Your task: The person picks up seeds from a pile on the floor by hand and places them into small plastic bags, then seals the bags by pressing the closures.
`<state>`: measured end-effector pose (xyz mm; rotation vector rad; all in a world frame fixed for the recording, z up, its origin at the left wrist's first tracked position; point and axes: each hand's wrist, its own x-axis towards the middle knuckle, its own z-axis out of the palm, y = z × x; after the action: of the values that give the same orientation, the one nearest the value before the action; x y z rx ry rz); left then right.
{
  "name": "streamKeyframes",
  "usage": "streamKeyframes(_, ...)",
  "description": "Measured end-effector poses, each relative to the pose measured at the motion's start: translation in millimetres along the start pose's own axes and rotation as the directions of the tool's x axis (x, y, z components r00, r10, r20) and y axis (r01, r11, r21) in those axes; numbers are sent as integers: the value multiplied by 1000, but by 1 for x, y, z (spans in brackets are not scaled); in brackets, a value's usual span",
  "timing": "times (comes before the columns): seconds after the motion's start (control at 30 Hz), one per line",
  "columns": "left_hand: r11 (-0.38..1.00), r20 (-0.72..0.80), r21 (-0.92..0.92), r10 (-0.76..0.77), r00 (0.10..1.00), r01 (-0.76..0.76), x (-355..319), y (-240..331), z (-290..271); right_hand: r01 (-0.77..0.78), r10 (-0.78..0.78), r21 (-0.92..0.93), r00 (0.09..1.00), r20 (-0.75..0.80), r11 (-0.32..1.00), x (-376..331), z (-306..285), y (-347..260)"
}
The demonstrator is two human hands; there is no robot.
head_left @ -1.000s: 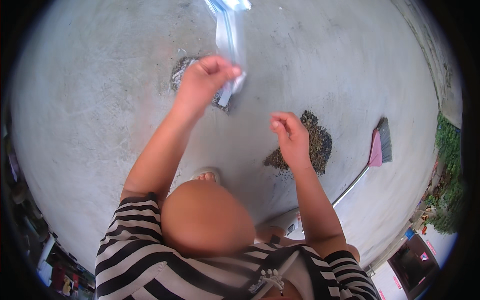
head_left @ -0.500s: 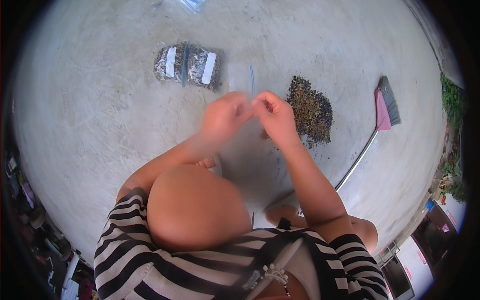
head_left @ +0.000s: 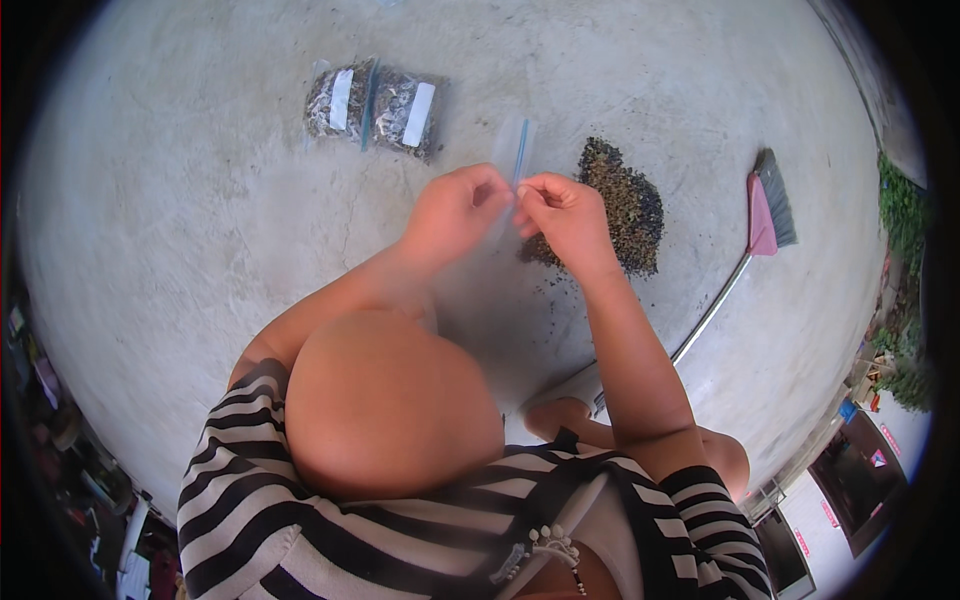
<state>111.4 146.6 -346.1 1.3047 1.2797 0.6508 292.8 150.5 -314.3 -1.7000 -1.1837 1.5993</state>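
Observation:
Between my hands is a clear zip bag (head_left: 521, 143) with a blue zip strip, its top end sticking up past my fingers. My left hand (head_left: 455, 210) pinches the bag's left side near the strip. Close against it, my right hand (head_left: 568, 215) pinches the other side with thumb and index finger. The bag looks flat, with nothing visible inside. Just right of it, partly behind my right hand, a heap of dark brown and tan dried bits (head_left: 625, 205) lies loose on the concrete floor.
Up and left stand two filled clear bags (head_left: 408, 115) with white labels. A pink broom (head_left: 763, 215) with grey bristles lies at right, its handle running toward my right forearm. The concrete floor (head_left: 180, 220) spreads around. My bent knee (head_left: 390, 410) rises below my left arm.
My two hands have shifted slightly up along the bag, and more of the zip strip shows above my fingers. The view has tilted a little, so the floor things sit slightly higher.

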Motion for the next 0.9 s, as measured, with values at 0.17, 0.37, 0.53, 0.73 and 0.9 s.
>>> streamKeyframes(0.17, 932, 105, -323, -141, 985, 167, 0, -1, -1, -26, 26, -36, 1000, 5, 999, 1, 4, 4)
streamKeyframes(0.37, 744, 215, -612, -170, 962, 268, 2, -2, 1, -169, 169, 11, 984, -57, 986, 3, 8, 10)
streamKeyframes(0.53, 824, 57, -525, -217, 974, 214, -2, -2, 5, 63, -127, -347, 978, -164, 936, 5, 18, 14)
streamKeyframes(0.73, 955, 16, -296, -32, 999, 36, -3, 5, 5, -143, 149, 227, 989, -12, 963, 6, 5, 11)
streamKeyframes(0.9, 831, 142, -551, 5, 990, 75, -6, 33, 6, -140, 130, 159, 989, 68, 977, 12, 4, 10)
